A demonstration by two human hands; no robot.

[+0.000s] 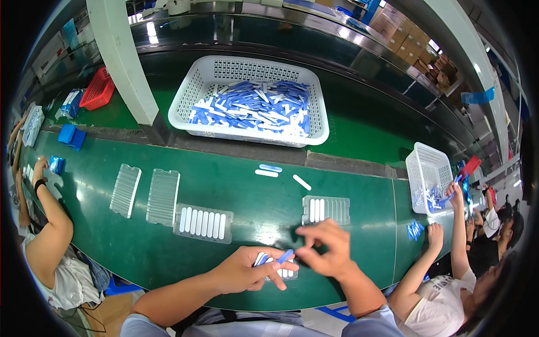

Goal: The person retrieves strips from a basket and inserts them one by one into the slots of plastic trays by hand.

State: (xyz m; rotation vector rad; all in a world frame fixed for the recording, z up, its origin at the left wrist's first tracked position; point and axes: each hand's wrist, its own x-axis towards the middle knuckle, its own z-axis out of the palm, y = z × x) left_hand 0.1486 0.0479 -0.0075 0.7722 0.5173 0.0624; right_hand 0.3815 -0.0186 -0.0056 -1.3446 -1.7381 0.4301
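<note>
My left hand (247, 269) is closed around a small bunch of flat, round-ended strips (261, 258), blue on some faces and white on others; they look like small nail files. One blue strip (285, 256) pokes out toward my right hand (328, 247), whose thumb and forefinger are apart with nothing visible between them. Partly hidden beneath my left hand is a clear tray (295, 275) with white strips. Beyond my right hand lies a clear grooved tray (338, 209) with three white strips at its left end. Another clear tray (191, 235), left of centre, holds several white strips.
Two bare grooved trays (125, 191) (163, 196) lie at left. Three loose strips (266, 173) (270, 167) (302, 182) rest mid-table. A white basket (182, 106) full of strips stands behind, near a post (123, 62). Co-workers sit on both sides; a smaller basket (415, 180) stands right.
</note>
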